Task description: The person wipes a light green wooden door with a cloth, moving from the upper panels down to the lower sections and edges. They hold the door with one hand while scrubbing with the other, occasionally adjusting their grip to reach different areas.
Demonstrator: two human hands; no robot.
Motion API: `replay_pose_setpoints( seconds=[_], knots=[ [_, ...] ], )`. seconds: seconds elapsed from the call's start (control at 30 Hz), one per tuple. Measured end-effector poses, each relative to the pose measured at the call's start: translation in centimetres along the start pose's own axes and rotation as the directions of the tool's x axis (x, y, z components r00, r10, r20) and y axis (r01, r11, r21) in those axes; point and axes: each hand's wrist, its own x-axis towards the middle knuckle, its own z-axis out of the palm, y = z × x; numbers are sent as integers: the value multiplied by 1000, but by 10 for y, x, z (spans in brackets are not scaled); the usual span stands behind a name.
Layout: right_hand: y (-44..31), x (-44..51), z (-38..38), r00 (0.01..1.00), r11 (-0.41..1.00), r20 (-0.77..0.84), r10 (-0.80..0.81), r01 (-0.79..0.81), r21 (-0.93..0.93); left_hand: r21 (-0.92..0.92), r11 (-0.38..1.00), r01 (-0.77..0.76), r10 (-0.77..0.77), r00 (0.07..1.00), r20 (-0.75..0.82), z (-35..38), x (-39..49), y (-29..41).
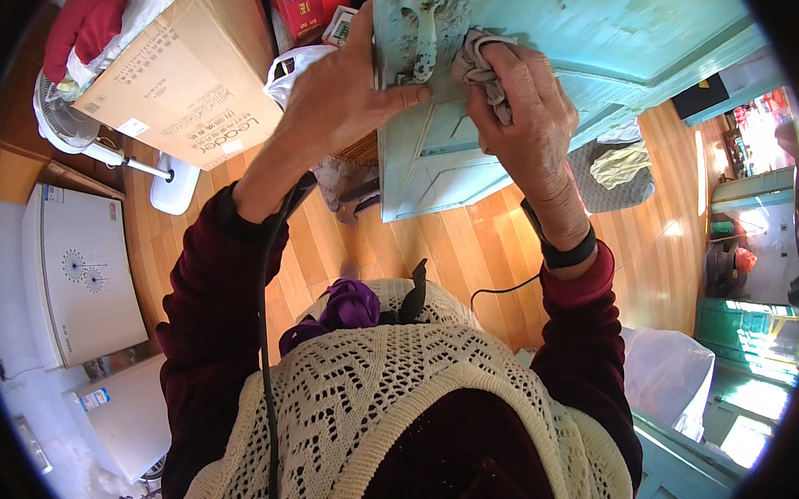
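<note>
Before me stands a turquoise painted wooden door with recessed panels. Its metal pull handle is chipped, and the paint around it is stained and worn. My right hand presses a crumpled greyish cloth against the door face, just right of the handle. My left hand braces the door's left edge, the thumb lying on the face below the handle and the fingers partly hidden behind the edge.
At left are a large cardboard box, a white electric fan and a white refrigerator or freezer. On the wooden floor, a grey mat bears a yellowish cloth. A thin cable runs by my right wrist.
</note>
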Motion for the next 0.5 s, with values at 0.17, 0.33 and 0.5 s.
replay_pose_setpoints(
  seconds=[0.17,0.33,0.5],
  knots=[
    [1,1,-4,994,993,37,103,-105,58,113,982,151,-175,954,242,-44,6,12],
    [-12,5,-7,973,974,67,221,-224,41,-248,968,-24,50,994,100,-66,11,5],
    [-26,15,-19,891,916,247,382,-400,25,-389,854,-345,335,937,-97,-61,20,0]
  ],
)
